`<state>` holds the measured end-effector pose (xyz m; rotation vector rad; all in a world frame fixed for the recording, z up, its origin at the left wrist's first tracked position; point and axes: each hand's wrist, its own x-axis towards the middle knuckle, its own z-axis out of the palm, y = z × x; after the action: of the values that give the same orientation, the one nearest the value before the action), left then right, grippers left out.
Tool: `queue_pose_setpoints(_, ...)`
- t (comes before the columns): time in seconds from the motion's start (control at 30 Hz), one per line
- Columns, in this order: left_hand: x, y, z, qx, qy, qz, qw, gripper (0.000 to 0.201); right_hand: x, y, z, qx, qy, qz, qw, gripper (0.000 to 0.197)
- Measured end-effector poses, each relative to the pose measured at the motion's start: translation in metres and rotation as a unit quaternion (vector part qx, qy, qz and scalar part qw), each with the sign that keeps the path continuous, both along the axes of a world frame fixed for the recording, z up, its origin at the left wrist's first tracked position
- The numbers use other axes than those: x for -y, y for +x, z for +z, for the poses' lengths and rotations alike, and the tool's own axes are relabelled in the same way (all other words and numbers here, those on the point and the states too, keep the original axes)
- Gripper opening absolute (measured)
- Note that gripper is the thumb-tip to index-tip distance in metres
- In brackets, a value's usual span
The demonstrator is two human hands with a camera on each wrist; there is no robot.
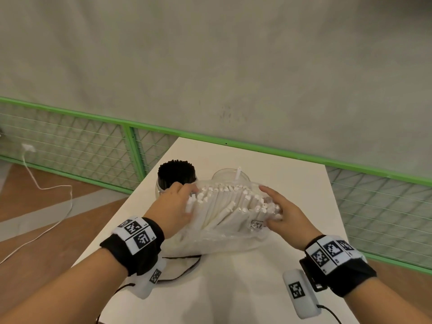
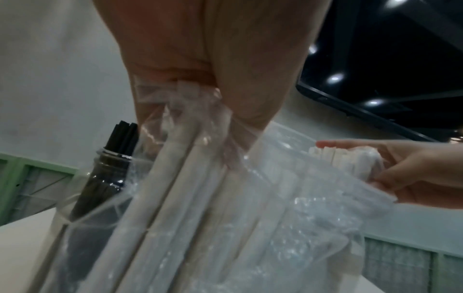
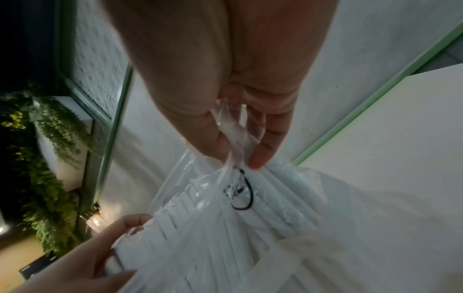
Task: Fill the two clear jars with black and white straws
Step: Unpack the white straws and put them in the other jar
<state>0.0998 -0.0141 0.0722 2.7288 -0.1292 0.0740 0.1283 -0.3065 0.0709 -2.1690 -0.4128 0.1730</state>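
I hold a clear plastic bag (image 1: 217, 239) of white straws (image 1: 230, 206) over the white surface (image 1: 292, 183), one hand at each side of its open mouth. My left hand (image 1: 174, 206) grips the left edge: in the left wrist view my fingers (image 2: 253, 95) are curled into the bunched plastic, with several straws pressed against them. My right hand (image 1: 284, 215) takes the right edge, the thumb and fingers (image 3: 263, 150) pinching a fold of the film, as the right wrist view shows. A small black printed mark (image 3: 240, 190) sits on the bag just below that pinch.

The straws lie fanned out inside the bag, their cut ends pointing away from me toward the jars. The bag's lower part sags onto the surface in front of me.

Behind the bag stand the two clear jars. The left jar (image 1: 163, 183) is packed with black straws (image 1: 176, 173) standing upright, their tips well above the rim; it is just beyond my left hand. The right jar (image 1: 228, 175) holds a single white straw (image 1: 238, 174), upright and leaning slightly; the bag's mouth hides its lower half.

Black cables (image 1: 184, 270) run across the surface beneath my wrists. A green-framed wire fence (image 1: 131, 146) runs behind the surface, and a white cord (image 1: 35, 181) trails over the floor at the left.
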Motion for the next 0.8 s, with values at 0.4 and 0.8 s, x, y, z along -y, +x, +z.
queue_pose_setpoints(0.4,0.111,0.029,0.003,0.084,0.119,-0.151,0.978,0.071,0.001,-0.006,-0.01,0.01,0.056,-0.017,0.998,0.077)
queue_pose_setpoints(0.8,0.112,0.033,-0.009,0.135,0.083,-0.128,0.979,0.03,0.019,-0.01,-0.009,0.02,0.055,-0.024,0.998,0.074)
